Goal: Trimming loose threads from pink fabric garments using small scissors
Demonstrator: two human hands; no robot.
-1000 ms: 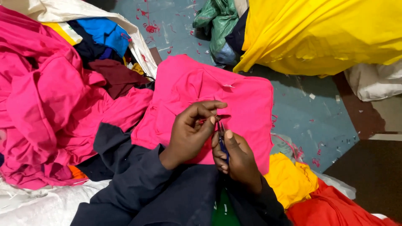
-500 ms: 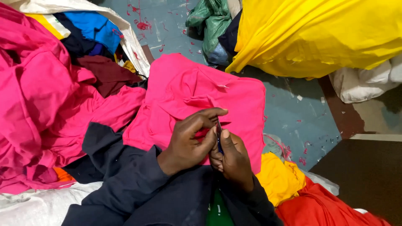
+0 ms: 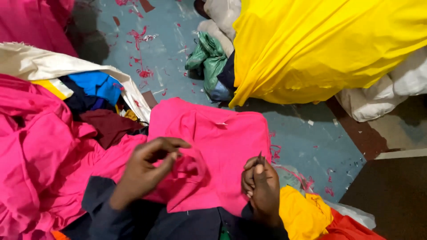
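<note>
We saw the pink garment piece (image 3: 222, 146) spread flat across the lap, its far edge lying on the blue-grey floor (image 3: 311, 138). The left hand (image 3: 147, 171) pinched a fold of that pink cloth between thumb and curled fingers. The right hand (image 3: 261, 189) was closed into a loose fist around a small dark tool (image 3: 260, 157), whose tip poked up above the thumb; we could not tell what kind of tool it was.

Around them, a heap of pink fabric (image 3: 35, 151) crowded the left side, beside a white sack (image 3: 53, 62) holding blue, navy and maroon cloth. A large yellow cloth (image 3: 320, 49) draped over a pile ahead, with a green bundle (image 3: 209, 60) just beside it. Yellow and red pieces (image 3: 307, 213) lay near the right hand. Pink thread scraps (image 3: 142, 71) littered the floor.
</note>
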